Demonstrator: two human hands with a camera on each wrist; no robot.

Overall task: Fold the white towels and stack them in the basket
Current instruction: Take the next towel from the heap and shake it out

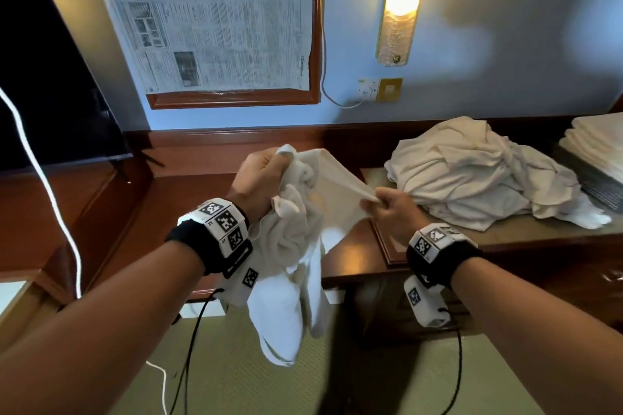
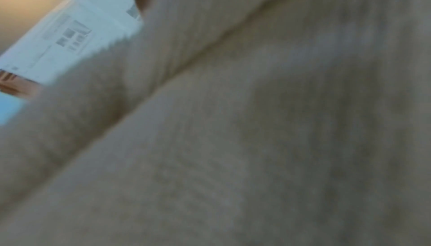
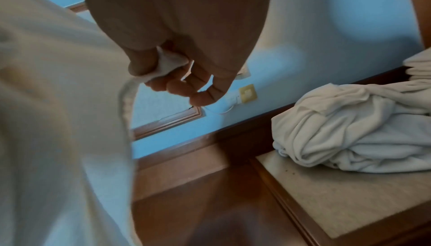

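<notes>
Two hands: both raised mid-frame in the head view, each with hold of the same white towel.
Left hand (image 1: 259, 178): fist closed round a bunched wad of the towel (image 1: 296, 246); a tuft of cloth pokes out above the knuckles.
Right hand (image 1: 392, 212): thumb and forefinger pinch a corner of the towel edge; in the right wrist view (image 3: 177, 60) the other fingers (image 3: 203, 98) curl loosely below, touching nothing I can make out.
Towel between the hands: one flat fold stretches from the left fist down to the right pinch; the rest hangs crumpled below the left wrist, over the green floor (image 1: 371, 381) in the lower part of the frame.
Left wrist view: almost wholly filled by blurred towel cloth (image 2: 233, 139); the hand itself cannot be made out there.
Wristbands: black straps with white marker blocks on both wrists, a dark cord hanging from each.
Unfolded pile (image 1: 472, 175): heap of white towels lying on the bench (image 1: 438, 239), right of centre, well apart from the hands.
Folded stack (image 1: 596, 141): neat white towels at the right edge of the frame, sitting in a dark basket (image 1: 593, 185) just beside the pile.
Wall behind: lit lamp (image 1: 403, 0) at upper centre, newspaper (image 1: 215, 17) in a wooden frame at upper left, socket plate (image 1: 379, 89) below the lamp.
</notes>
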